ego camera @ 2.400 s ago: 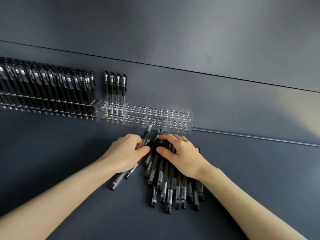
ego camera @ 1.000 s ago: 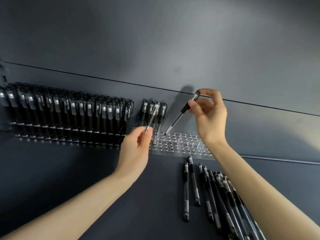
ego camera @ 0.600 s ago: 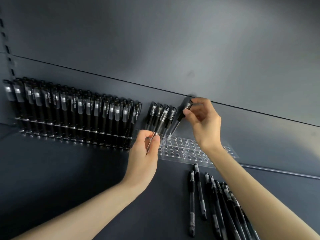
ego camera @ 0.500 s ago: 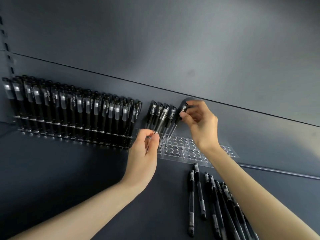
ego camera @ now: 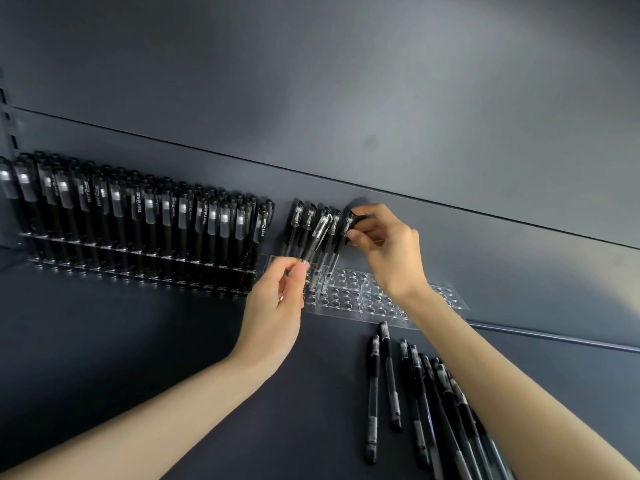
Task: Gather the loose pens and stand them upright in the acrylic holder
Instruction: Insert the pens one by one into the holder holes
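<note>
Midway, by appearance: the acrylic holder (ego camera: pixel 381 303) against the back panel (ego camera: pixel 415 98) carried only a few upright pens (ego camera: pixel 298 220) at its left end, and most of its holes stood vacant. The left hand (ego camera: pixel 277 299) pinched a tilted pen (ego camera: pixel 317 235) by the lower barrel between thumb and fingertips, tip aimed at the front holes; whether it had entered one could not be told. The right hand (ego camera: pixel 388 251), fingers curled, gripped the cap end of a second pen (ego camera: pixel 349 221) leaning beside the upright group, its tip down at the holder. To the left, a neighbouring holder (ego camera: pixel 138 261) appeared full. A cluster of loose pens (ego camera: pixel 415 393) lay flat on the dark shelf (ego camera: pixel 138 358) in front of the acrylic holder, each yet to be seated.
</note>
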